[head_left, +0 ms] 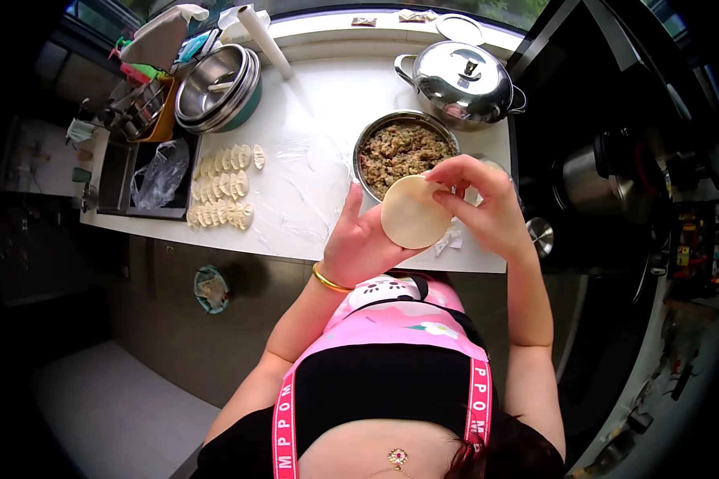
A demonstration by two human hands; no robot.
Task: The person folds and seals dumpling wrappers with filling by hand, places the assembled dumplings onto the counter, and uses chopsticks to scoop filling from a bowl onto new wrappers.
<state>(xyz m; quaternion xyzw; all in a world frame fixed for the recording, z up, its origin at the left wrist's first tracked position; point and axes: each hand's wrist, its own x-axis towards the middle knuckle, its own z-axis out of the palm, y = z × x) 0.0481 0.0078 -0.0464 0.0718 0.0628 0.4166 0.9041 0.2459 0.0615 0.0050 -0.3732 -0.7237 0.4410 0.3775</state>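
A round, pale dough wrapper [413, 214] lies partly across the palm of my left hand [359, 239], whose fingers are spread beneath and beside it. The fingertips of my right hand [481, 199] pinch the wrapper's upper right edge. Just beyond both hands is a metal bowl of minced filling [399, 152], its near side partly hidden by the wrapper and my right hand. Several folded dumplings [220, 188] lie in rows at the left of the white counter [311, 104].
A lidded steel pot [465, 80] stands at the back right. Stacked metal bowls [220, 88] are at the back left, near a white roll [264, 41]. A plastic bag [161, 176] lies in the sink area. A small bin [212, 289] is on the floor.
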